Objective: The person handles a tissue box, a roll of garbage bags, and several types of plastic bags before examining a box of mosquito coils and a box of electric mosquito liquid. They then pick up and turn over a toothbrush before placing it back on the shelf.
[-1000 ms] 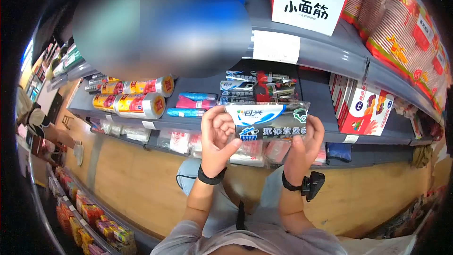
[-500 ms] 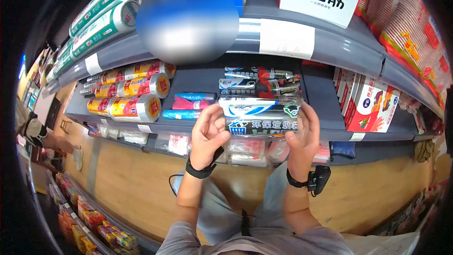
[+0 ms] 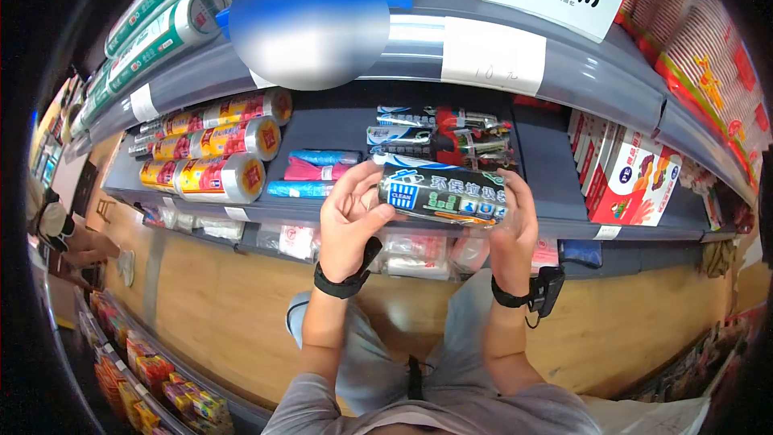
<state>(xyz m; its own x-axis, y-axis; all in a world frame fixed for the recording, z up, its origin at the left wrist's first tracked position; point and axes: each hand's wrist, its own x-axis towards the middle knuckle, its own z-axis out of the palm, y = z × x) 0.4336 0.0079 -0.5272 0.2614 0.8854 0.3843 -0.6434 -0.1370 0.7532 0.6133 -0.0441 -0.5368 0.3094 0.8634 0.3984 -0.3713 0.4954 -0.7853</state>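
The garbage-bag roll (image 3: 443, 193), black and in clear wrapping, lies level between our two hands, in front of the edge of a grey shelf (image 3: 551, 157). Our left hand (image 3: 346, 221) grasps its left end, the thumb on the lower front corner and the fingers curled round the end. Our right hand (image 3: 514, 221) grasps the other end, thumb low and fingers up along it. We see the printed side facing us, with characters and a blue-and-white bin marked CLEAN. A black wristband (image 3: 342, 283) circles our left wrist, and a black device (image 3: 549, 290) sits at the right. Just behind the roll, similar black packs (image 3: 403, 138) lie on the shelf; left of these lie blue and pink rolls (image 3: 314, 171) and, farther left, yellow-and-red rolls (image 3: 213, 177). White-and-red boxes (image 3: 636, 177) stand to the right. Above, a white label (image 3: 493, 56) sits on the upper shelf's front; below, we see plastic packs (image 3: 415, 254) and a wooden floor (image 3: 241, 314).
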